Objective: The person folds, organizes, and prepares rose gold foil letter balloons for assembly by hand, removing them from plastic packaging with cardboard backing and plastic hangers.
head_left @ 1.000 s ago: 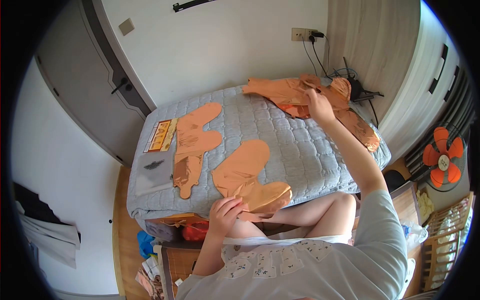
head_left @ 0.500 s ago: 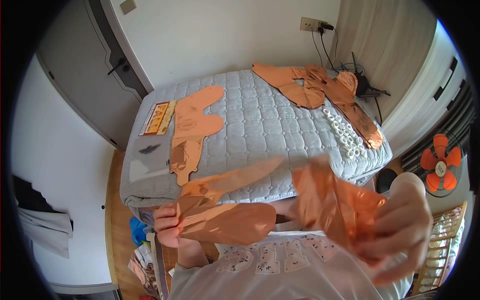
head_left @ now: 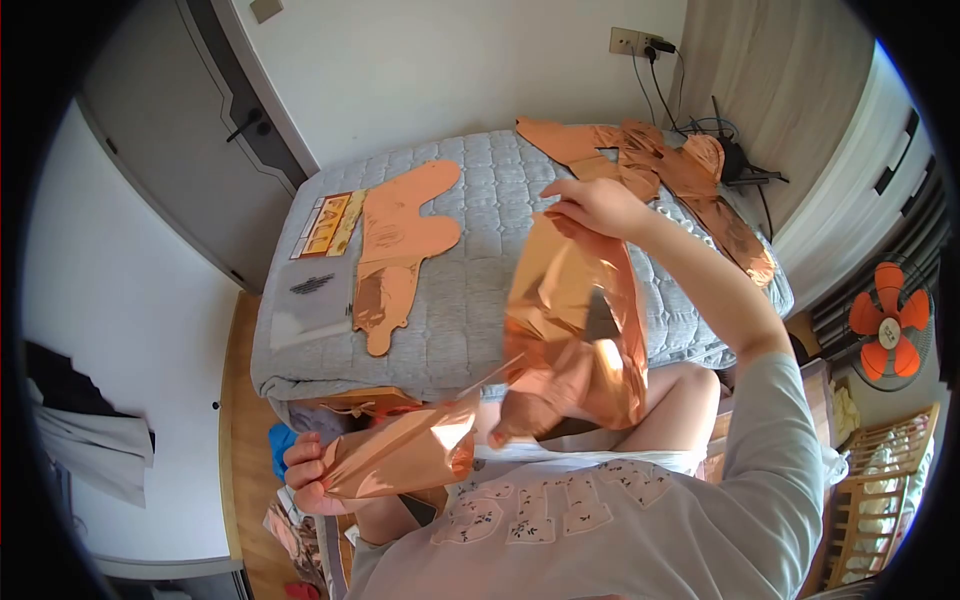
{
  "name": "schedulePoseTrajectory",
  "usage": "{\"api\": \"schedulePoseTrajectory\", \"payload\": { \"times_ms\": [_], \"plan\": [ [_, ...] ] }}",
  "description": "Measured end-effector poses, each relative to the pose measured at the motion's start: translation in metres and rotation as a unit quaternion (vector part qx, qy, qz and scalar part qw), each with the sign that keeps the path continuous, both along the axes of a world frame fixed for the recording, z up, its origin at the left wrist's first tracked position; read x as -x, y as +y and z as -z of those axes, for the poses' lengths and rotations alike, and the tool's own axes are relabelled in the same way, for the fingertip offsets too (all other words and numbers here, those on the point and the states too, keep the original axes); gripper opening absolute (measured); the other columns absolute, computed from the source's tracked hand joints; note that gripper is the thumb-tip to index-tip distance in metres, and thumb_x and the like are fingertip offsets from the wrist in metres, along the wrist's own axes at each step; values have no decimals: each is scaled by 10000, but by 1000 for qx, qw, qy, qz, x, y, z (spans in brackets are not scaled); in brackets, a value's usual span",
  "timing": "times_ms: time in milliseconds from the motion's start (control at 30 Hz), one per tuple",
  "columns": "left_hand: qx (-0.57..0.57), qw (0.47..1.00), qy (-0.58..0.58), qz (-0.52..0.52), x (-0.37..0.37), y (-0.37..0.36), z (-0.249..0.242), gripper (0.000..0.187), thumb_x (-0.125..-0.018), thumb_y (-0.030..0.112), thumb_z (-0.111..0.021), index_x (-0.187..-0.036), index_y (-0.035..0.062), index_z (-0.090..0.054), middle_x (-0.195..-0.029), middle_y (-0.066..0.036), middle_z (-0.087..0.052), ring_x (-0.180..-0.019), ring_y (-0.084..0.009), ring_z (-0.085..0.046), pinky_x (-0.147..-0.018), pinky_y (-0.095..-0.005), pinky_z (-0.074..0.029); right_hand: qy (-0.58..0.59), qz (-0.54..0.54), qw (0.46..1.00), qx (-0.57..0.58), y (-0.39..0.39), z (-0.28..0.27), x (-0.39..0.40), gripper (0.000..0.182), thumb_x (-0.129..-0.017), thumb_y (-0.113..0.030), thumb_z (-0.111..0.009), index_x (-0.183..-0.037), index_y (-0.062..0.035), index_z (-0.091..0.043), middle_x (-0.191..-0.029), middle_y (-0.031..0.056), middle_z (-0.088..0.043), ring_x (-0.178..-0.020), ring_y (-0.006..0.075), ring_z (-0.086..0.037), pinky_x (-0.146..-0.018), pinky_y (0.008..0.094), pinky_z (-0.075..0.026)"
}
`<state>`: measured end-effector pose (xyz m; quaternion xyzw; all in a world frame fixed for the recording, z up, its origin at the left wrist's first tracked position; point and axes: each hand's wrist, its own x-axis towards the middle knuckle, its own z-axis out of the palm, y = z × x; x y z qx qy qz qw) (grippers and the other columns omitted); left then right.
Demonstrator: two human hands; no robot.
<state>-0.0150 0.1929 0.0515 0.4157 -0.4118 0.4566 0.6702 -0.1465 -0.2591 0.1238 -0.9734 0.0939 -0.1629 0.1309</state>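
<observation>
Foil pieces (head_left: 400,455) — coppery, creased, aloft

Mattress (head_left: 482,310): lay before the person, the wall (head_left: 450,80) behind it.
Mattress's left: bore a foil cutout (head_left: 400,225), with a printed card (head_left: 328,225) left of it and a plastic sleeve (head_left: 315,305) nearer the person.
Mattress's far right: bore a foil heap (head_left: 695,178).
Right hand (head_left: 598,210): held a foil piece (head_left: 545,290) above mattress and lap.
Left hand (head_left: 312,475): held a foil strip (head_left: 400,452) left of that piece.
Door (head_left: 180,130): stood left of the mattress.
Fan (head_left: 888,333): stood right.
</observation>
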Motion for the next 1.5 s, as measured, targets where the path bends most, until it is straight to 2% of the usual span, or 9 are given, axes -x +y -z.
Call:
{"api": "schedulePoseTrajectory", "payload": {
  "times_ms": [433,767,900,1033,1100,1167,1200,1367,1500],
  "plan": [
    [-38,999,-28,1,-1,23,-11,176,-1007,312,-565,-984,139,-542,-927,-22,-515,-690,-209,-512,-646,-384,-396,-98,53,968,224,-58,87,-99,291,-1000,-302,-570,-1217,-125,-649,-1177,132,-692,-1058,345,-673,-863,491,-555],
    [46,971,80,221,-13,-32,-9,136,-1068,225,-461,-970,132,-480,-913,-13,-485,-644,-186,-467,-656,-361,-414,41,248,967,-38,-14,74,57,410,-932,-352,-657,-1181,-27,-644,-1147,193,-687,-1074,360,-656,-899,458,-532],
    [-99,678,455,568,-3,-49,-49,259,-1047,276,-543,-1261,132,-524,-1001,-47,-593,-942,-276,-638,-903,-471,-544,137,255,941,-177,-21,72,80,514,-851,-384,-778,-1174,-10,-638,-1050,159,-722,-942,261,-693,-825,381,-537],
    [-141,626,330,692,-11,-170,30,421,-1014,184,-559,-1413,87,-466,-1134,-113,-621,-1091,-246,-650,-1102,-418,-479,131,203,918,-315,-26,91,79,466,-826,-306,-806,-1141,-2,-647,-949,106,-715,-848,180,-679,-745,332,-530],
    [-409,546,339,648,-20,-202,34,428,-986,174,-571,-1379,27,-482,-1212,-157,-629,-1155,-250,-640,-1118,-469,-447,101,208,921,-313,-29,93,73,435,-819,-268,-810,-1116,3,-643,-892,71,-696,-805,136,-661,-689,307,-517],
    [-575,713,140,376,1,-225,47,446,-969,171,-582,-1365,-19,-509,-1252,-199,-639,-1244,-317,-605,-1124,-508,-413,78,205,895,-389,-30,90,71,339,-859,-208,-750,-1108,-8,-638,-907,43,-685,-819,128,-647,-702,305,-516],
    [-832,523,-14,184,-1,-233,4,451,-967,186,-596,-1352,-43,-539,-1251,-232,-645,-1294,-370,-560,-1111,-480,-412,24,158,851,-501,-26,83,70,298,-877,-184,-722,-1110,-20,-636,-936,37,-682,-832,127,-645,-722,301,-522],
    [-629,753,-37,189,-4,-245,48,446,-977,230,-607,-1343,-22,-570,-1258,-236,-655,-1196,-397,-604,-1073,-469,-441,-98,107,687,-712,-6,60,74,335,-935,-165,-685,-1244,-50,-624,-1170,71,-695,-973,170,-678,-861,329,-555],
    [-686,685,36,241,-14,-248,39,402,-987,216,-584,-1295,-41,-585,-1279,-228,-654,-1145,-395,-621,-1014,-436,-478,19,160,970,-184,-54,84,70,412,-961,-237,-690,-1289,-9,-593,-1079,155,-732,-951,228,-707,-838,375,-554]
  ]
}}
